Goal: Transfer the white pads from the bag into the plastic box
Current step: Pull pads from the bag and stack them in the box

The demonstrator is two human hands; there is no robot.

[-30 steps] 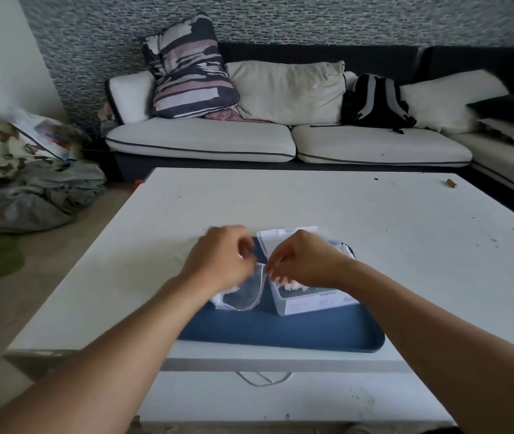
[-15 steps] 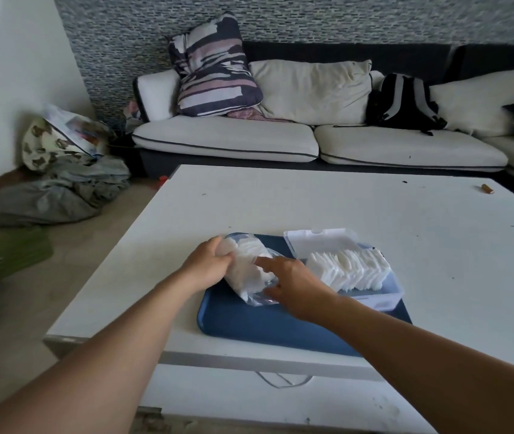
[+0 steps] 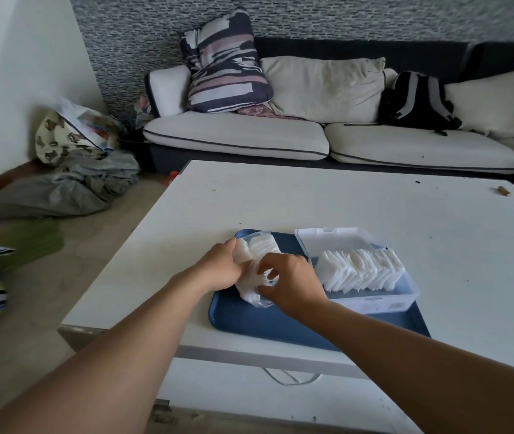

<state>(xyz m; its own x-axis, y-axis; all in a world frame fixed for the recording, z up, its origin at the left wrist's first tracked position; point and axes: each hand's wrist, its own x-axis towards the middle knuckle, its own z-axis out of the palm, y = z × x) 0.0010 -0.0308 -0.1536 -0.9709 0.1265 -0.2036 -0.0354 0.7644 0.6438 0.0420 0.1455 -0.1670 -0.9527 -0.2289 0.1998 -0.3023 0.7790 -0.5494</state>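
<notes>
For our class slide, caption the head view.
Both hands, left and right, grip a clear bag of white pads beside a pad-filled plastic box.

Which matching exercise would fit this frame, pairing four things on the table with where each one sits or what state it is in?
Column one:
1. bag
2. plastic box
3. blue tray
4. small brown object

Column two:
A. lies alone near the table's far right edge
B. lid open, a row of white pads standing inside
C. gripped by the left hand and right hand
D. lies flat on the white table, carrying bag and box

Pairs: 1-C, 2-B, 3-D, 4-A
</notes>
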